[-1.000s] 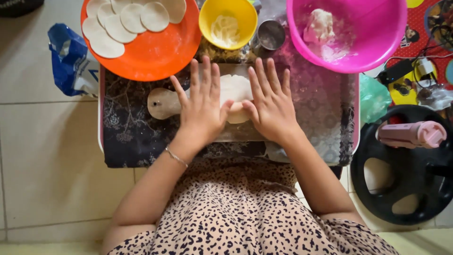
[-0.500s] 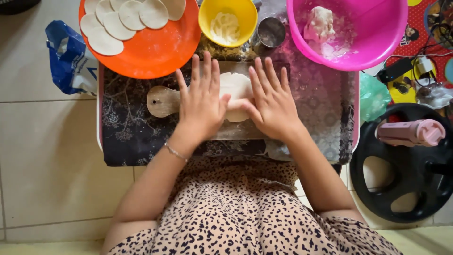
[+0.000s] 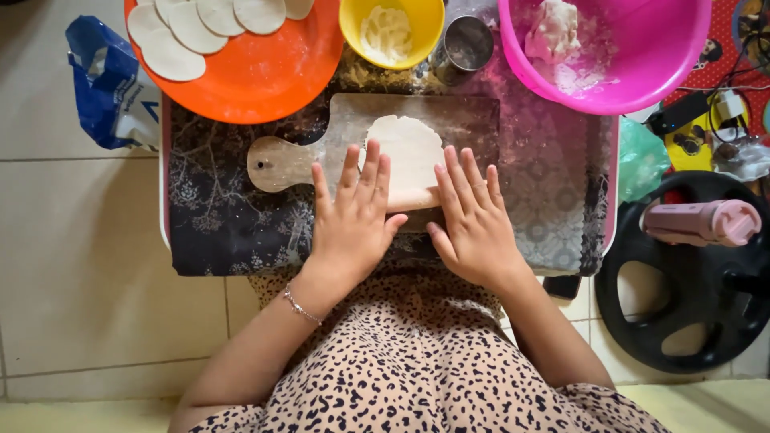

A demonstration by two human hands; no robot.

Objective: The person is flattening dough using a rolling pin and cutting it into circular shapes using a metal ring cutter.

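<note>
A flat round dough disc (image 3: pixel 409 144) lies on a wooden board (image 3: pixel 277 164) with a handle pointing left. A wooden rolling pin (image 3: pixel 413 199) rests across the near edge of the disc, mostly hidden under my hands. My left hand (image 3: pixel 353 216) lies flat on the pin's left part with its fingers spread. To its right, my right hand (image 3: pixel 473 220) presses flat on the other end, fingers also apart. Neither hand curls around the pin. The board sits on a low table covered by a dark patterned cloth (image 3: pixel 216 232).
An orange plate (image 3: pixel 265 72) with several rolled dough discs (image 3: pixel 192 28) stands at the back left. Beside it are a yellow bowl (image 3: pixel 429 32) of flour, a metal cup (image 3: pixel 469 44) and a pink basin (image 3: pixel 642 56) holding a dough lump (image 3: pixel 553 32). A blue bag (image 3: pixel 108 88) lies left; a pink bottle (image 3: pixel 702 223) rests on a black disc (image 3: pixel 642 321) at the right.
Both hands have drawn back toward my body with the rolling pin under them. The dough disc, mostly covered before, now shows beyond my fingertips.
</note>
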